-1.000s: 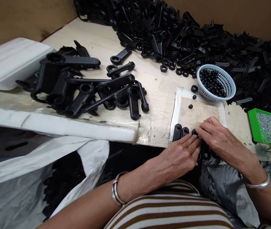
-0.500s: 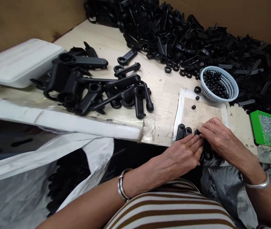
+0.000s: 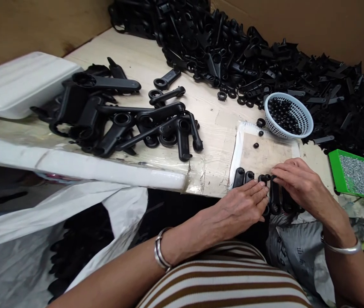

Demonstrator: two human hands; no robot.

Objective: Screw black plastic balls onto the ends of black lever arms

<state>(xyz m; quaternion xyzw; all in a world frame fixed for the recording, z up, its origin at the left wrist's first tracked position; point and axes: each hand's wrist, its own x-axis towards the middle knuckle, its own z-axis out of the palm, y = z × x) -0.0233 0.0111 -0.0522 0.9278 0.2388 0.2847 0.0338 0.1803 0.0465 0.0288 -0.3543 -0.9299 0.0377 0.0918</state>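
Several black plastic crank handles stand in a row along the near edge of the work board; the leftmost handle [image 3: 239,177] shows best. My left hand [image 3: 244,201] lies across the row, its fingers stretched out and side by side, resting on the handles. Just right of it, my right hand [image 3: 303,184] has its fingers bent together at the top of another handle [image 3: 274,199]. Its thumb and whatever sits between its fingertips are hidden. Two loose black beads, one a small bead [image 3: 256,145], lie farther back on the board [image 3: 265,156].
A pale blue basket [image 3: 308,122] of black beads stands behind the board. To the right is a green tray [image 3: 334,171] of small metal pieces. Crank handles [image 3: 122,124] lie heaped at left by a white box [image 3: 24,81]. A large pile of black parts [image 3: 255,60] fills the back.
My right hand has shifted slightly rightward along the row, away from my left fingertips, uncovering a handle top between the hands. My left hand stays resting on the row. The view has shifted a little.
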